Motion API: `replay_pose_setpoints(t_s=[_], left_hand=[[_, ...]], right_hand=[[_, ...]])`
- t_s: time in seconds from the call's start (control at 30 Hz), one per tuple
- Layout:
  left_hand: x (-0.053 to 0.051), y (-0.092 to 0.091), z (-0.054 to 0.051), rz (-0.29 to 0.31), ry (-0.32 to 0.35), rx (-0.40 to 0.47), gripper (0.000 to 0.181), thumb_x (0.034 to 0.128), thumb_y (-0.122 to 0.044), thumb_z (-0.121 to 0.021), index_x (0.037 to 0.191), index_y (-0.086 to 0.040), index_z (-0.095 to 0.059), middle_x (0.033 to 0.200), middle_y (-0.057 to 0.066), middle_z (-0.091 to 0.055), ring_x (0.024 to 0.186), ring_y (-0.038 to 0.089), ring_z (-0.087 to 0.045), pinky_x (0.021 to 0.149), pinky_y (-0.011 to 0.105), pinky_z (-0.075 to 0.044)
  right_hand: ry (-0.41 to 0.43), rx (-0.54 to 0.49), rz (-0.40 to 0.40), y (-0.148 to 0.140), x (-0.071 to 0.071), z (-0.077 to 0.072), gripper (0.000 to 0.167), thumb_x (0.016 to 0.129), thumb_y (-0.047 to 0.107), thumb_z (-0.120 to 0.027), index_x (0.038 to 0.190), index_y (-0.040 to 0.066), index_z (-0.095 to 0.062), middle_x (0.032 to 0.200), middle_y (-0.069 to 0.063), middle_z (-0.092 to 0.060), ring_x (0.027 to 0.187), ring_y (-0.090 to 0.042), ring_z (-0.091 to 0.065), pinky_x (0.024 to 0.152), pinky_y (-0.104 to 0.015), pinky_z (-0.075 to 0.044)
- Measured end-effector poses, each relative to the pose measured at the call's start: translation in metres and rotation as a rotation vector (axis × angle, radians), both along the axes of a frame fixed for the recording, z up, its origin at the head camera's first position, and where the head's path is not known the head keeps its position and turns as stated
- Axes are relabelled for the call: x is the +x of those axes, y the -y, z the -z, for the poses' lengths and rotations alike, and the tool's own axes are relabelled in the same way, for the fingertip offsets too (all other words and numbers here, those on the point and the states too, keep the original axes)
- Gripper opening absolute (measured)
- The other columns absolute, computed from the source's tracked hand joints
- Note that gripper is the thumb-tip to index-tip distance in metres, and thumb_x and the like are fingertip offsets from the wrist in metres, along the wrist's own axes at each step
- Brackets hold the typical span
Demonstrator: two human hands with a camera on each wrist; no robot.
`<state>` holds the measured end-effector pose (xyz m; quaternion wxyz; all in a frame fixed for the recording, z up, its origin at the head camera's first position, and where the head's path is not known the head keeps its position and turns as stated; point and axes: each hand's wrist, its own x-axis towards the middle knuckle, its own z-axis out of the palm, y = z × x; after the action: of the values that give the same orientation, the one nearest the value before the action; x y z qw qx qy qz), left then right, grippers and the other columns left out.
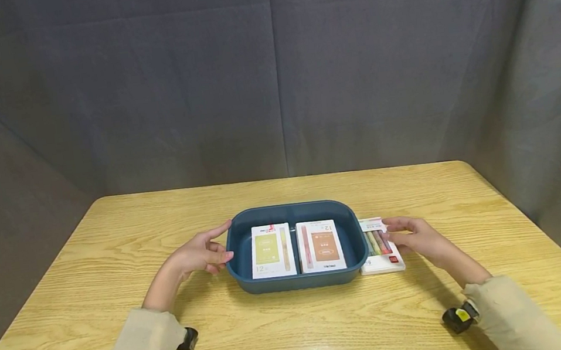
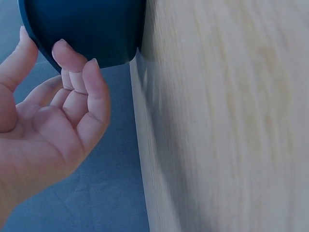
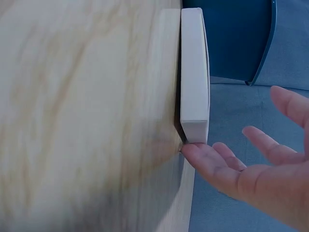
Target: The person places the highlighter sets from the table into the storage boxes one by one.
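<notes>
A dark blue plastic bin point(image 1: 294, 282) stands on the table with two white printed boxes lying inside, one with a green panel point(image 1: 271, 251), the other with a brown panel point(image 1: 320, 245). Spread at the bin's left end, my left hand point(image 1: 196, 253) touches the rim with its fingertips; the left wrist view shows its fingers loosely bent against the wall. Right of the bin lies a flat white box of highlighters point(image 1: 382, 262), coloured pens showing through its front. My right hand point(image 1: 422, 239) is at this box's right side, a fingertip touching its end and other fingers apart.
The wooden table point(image 1: 301, 332) has rounded far corners. Dark grey curtains point(image 1: 184, 93) hang behind it and along both sides. Each wrist carries a small black camera point(image 1: 457, 319), and both sleeves are beige.
</notes>
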<state>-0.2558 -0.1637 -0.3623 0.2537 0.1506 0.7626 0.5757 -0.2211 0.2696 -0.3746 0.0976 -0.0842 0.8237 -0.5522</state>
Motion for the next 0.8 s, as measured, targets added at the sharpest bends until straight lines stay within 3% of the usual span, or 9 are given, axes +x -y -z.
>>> replay_pose_setpoints(t_s=[0.53, 0.67, 0.8], left_hand=[[0.000, 0.001, 0.001, -0.001, -0.008, -0.006, 0.075, 0.0857, 0.000, -0.057, 0.144, -0.007, -0.010, 0.066, 0.004, -0.046, 0.058, 0.016, -0.049, 0.053, 0.026, -0.043], [-0.001, 0.001, 0.001, 0.000, -0.004, 0.000, 0.075, 0.0858, 0.000, -0.056, 0.144, -0.008, -0.010, 0.066, 0.004, -0.046, 0.058, 0.015, -0.048, 0.052, 0.026, -0.042], [-0.001, 0.001, 0.001, 0.010, -0.004, 0.010, 0.075, 0.0860, 0.000, -0.056, 0.144, -0.007, -0.009, 0.067, 0.004, -0.048, 0.058, 0.015, -0.048, 0.052, 0.026, -0.043]], right_hand=[[0.067, -0.169, 0.031, -0.010, 0.001, 0.000, 0.057, 0.088, 0.004, -0.050, 0.132, -0.019, -0.020, 0.131, -0.037, -0.019, 0.093, -0.011, -0.049, 0.076, -0.026, -0.047], [0.073, -0.203, 0.017, -0.012, 0.001, -0.001, 0.058, 0.088, 0.002, -0.049, 0.131, -0.021, -0.018, 0.129, -0.040, -0.021, 0.091, -0.006, -0.051, 0.078, -0.023, -0.045], [0.067, -0.216, -0.006, -0.010, 0.002, -0.002, 0.057, 0.087, 0.000, -0.050, 0.129, -0.022, -0.018, 0.121, -0.036, -0.037, 0.087, -0.007, -0.054, 0.077, -0.023, -0.045]])
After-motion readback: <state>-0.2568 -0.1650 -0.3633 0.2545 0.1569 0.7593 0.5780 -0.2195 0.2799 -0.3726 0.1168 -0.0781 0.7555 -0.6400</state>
